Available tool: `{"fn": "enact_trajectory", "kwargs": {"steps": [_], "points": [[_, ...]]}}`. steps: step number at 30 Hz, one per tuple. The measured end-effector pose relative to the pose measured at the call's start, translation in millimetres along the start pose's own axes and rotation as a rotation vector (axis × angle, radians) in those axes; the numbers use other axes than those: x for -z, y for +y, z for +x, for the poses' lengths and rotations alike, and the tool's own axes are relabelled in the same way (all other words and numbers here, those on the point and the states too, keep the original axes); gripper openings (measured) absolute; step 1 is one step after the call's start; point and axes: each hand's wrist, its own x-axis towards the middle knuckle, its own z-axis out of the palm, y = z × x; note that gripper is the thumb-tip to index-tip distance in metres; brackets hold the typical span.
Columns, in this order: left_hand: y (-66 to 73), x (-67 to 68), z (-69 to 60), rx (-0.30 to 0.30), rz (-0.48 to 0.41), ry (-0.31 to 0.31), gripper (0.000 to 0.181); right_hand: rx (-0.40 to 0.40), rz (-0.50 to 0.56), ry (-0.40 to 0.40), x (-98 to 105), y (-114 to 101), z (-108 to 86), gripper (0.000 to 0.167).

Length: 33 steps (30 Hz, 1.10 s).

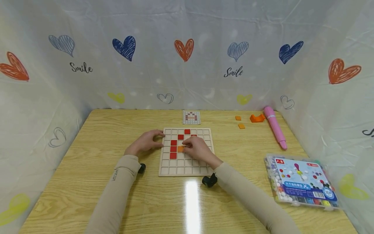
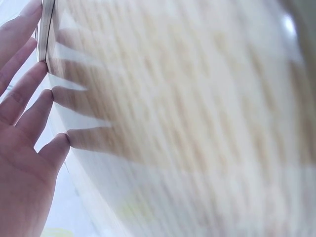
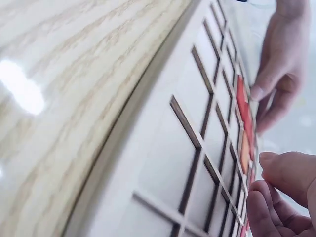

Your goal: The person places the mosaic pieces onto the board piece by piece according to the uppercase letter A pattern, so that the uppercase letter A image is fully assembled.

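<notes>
A pale wooden grid board (image 1: 172,170) lies in front of me, with several red tiles (image 1: 173,149) and an orange tile (image 1: 180,149) in its squares. My left hand (image 1: 146,142) is at the board's left edge, thumb and forefinger apart; in the left wrist view its fingertips (image 2: 45,66) touch down beside the board. Over the board's middle is my right hand (image 1: 198,149), its fingertips beside the orange tile. In the right wrist view its thumb (image 3: 284,165) and curled fingers come close together. Whether they pinch a tile is hard to tell.
Behind the board lies a small pattern card (image 1: 191,117). At the back right are two loose orange tiles (image 1: 241,126), an orange curved piece (image 1: 257,118) and a pink pen-shaped thing (image 1: 275,127). A clear box of coloured beads (image 1: 302,180) stands at the right edge.
</notes>
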Motion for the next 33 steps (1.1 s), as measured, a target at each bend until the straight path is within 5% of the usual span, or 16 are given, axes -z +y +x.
{"fn": "enact_trajectory", "kwargs": {"steps": [9,21,28,33], "points": [[0.3,-0.1,0.9,0.000,0.001,0.011,0.050,-0.050,0.077,0.123,21,18,-41.7,0.027],[-0.9,-1.7,1.8,0.016,-0.016,0.011,0.049,-0.426,0.188,0.371,82,107,-71.7,0.048],[0.9,-1.7,0.4,0.012,-0.016,0.011,0.049,-0.559,0.188,0.343,105,141,-74.8,0.064],[-0.8,-2.8,1.3,0.005,-0.020,0.010,0.049,-0.563,0.152,0.349,110,155,-67.0,0.065]]}}
